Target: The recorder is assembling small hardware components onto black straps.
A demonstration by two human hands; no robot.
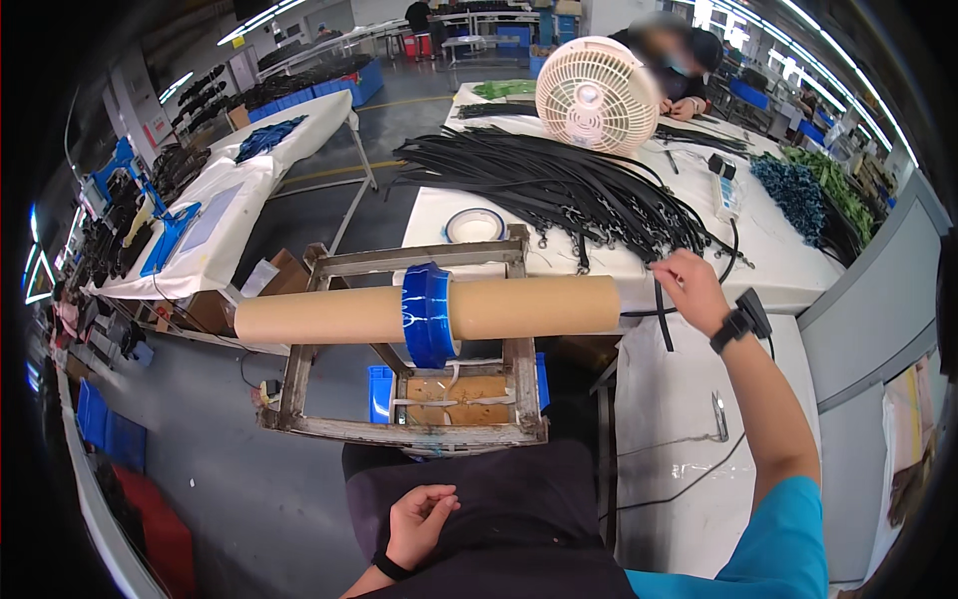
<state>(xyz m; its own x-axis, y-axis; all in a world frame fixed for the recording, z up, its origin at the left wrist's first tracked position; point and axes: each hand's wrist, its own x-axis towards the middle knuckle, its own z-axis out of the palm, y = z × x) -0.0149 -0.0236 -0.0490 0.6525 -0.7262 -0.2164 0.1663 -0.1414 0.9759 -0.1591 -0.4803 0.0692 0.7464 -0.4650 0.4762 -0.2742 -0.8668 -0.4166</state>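
A pile of black straps with metal clips (589, 185) is spread across the white-covered table ahead. At its near right edge, my right hand (694, 290) pinches one black strap (664, 317), whose loose end dangles past the table's front edge. Low over my lap, my left hand (417, 524) is loosely curled with nothing visible in it. In front of me a roll of blue tape (429, 314) sits around a brown cardboard tube (539, 306), which lies across a worn metal frame (296, 384).
A white fan (597, 95) and a roll of tape (475, 227) stand on the table. Across it a person (679, 65) works. A power strip (725, 190) lies at right. Small metal snips (719, 417) rest on the white side surface. At left stands a blue hand press (165, 230).
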